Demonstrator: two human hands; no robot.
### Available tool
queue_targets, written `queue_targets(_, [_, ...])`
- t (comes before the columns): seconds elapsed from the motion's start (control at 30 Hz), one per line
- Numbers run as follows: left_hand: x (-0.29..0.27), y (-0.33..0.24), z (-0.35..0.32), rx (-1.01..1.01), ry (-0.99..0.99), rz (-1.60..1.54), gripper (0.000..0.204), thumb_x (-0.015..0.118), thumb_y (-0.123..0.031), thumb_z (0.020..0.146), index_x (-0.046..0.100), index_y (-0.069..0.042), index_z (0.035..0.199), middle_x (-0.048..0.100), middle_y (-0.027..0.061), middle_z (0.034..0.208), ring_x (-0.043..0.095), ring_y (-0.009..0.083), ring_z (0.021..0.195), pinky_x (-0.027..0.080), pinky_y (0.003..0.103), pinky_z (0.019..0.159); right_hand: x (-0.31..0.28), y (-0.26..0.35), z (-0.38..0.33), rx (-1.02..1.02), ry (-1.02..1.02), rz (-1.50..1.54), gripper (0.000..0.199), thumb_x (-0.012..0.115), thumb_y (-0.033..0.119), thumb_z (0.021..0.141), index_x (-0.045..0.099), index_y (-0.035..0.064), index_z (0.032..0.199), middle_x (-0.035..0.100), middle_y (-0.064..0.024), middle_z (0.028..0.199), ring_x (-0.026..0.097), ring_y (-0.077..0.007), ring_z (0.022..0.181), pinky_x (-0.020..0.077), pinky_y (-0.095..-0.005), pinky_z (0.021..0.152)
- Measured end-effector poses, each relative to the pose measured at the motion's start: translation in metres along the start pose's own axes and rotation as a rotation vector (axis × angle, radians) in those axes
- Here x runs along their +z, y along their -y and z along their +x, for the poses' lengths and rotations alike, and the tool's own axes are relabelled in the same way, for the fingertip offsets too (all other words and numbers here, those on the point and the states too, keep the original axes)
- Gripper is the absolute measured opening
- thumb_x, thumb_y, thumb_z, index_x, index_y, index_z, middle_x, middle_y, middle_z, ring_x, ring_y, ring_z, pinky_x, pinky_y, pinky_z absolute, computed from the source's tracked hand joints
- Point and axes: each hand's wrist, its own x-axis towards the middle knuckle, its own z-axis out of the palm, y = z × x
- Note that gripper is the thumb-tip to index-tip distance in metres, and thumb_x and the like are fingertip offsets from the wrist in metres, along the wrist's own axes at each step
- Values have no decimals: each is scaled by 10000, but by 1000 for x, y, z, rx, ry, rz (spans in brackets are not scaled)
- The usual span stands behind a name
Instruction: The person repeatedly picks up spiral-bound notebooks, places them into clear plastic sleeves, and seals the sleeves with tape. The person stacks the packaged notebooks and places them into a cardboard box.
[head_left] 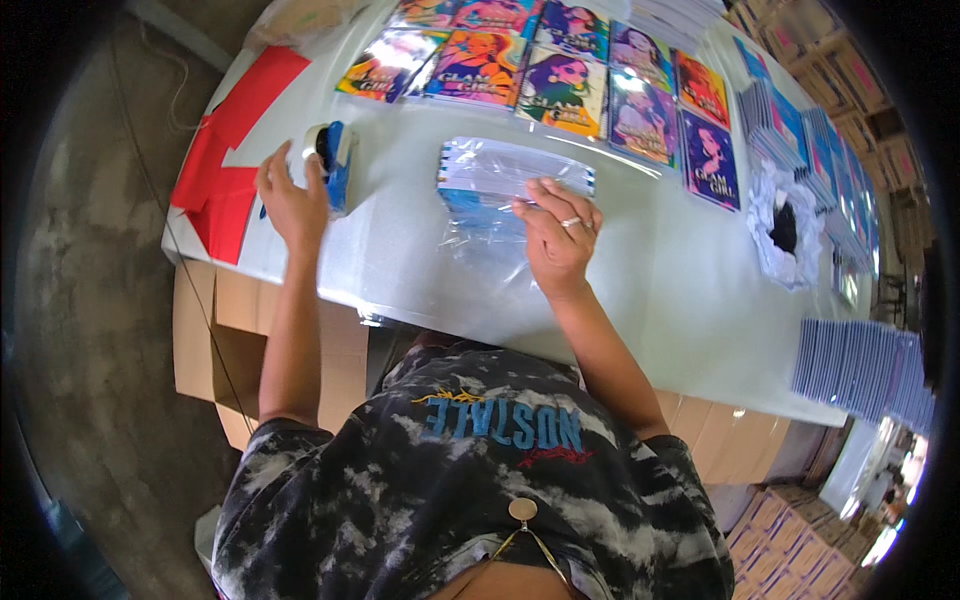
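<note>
My left hand (298, 208) reaches over the left part of the tabletop (400, 240), beside a blue tape dispenser (339, 185). Its grip is released, the thumb and fingers apart; the thumb overlaps the roll of tape (312, 140), though I cannot tell whether it presses on it. The dispenser stands between the left edge and the wrapped pack (490, 180).

That pack lies set back from the near edge, roughly midway between the left and right edges. It is covered in clear, wrinkled plastic film (485, 238), white on top and blue toward me, with small dark marks along its ends. My right hand (562, 240), a ring (571, 221) on one finger, bends over the pack's right part, fingertips on the plastic; whether this grip pinches the film or only presses it down, I cannot tell.

Red sheets (232, 205) spread along the left edge toward the near left corner. Beyond the pack, toward the far edge, spiral notebooks (475, 68) with bright illustrated covers lie in two rows. Stacks of blue-covered notebooks (788, 125) line the right edge, with a crumpled plastic bag (765, 245) just beside them. A tall leaning stack (850, 365) fills the near right corner.
</note>
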Motion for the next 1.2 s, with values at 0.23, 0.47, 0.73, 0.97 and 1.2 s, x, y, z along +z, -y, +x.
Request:
queue_targets(0.23, [26,91,22,-1075,1128,-478,390,579,-454,842,645,-91,970,489,17,765,364,105,601,300,222,483,1,-4,0,-19,2,-10,133,734,45,678,668,148,731,674,11,956,603,-152,955,368,-282,840])
queue_targets(0.47, [-9,125,-70,-1027,808,-1374,243,621,-210,828,652,-57,1015,510,54,1280,457,212,1179,384,396,947,4,-4,-3,-38,15,-36,193,755,7,665,657,138,767,672,-7,964,598,-177,966,355,-284,858])
queue_targets(0.73, [-40,-65,5,-741,334,-1087,336,545,-294,909,675,14,885,666,93,751,542,82,593,423,245,526,4,-10,-6,-36,-7,-33,160,737,42,686,640,164,722,665,16,985,590,-159,972,344,-283,860])
queue_targets(0.97, [-21,-185,-69,-891,889,-1109,379,661,-365,831,595,-54,626,538,12,514,431,45,401,306,186,366,-1,-3,-6,2,14,-4,223,703,42,695,645,165,871,657,27,980,596,-160,944,341,-290,844])
queue_targets(1.2, [29,-131,-139,-994,883,-689,441,733,-398,750,564,-46,544,525,27,489,446,105,408,344,271,399,-33,29,49,60,630,-123,471,675,138,673,610,109,1139,477,-65,1240,409,-268,1148,277,-398,932])
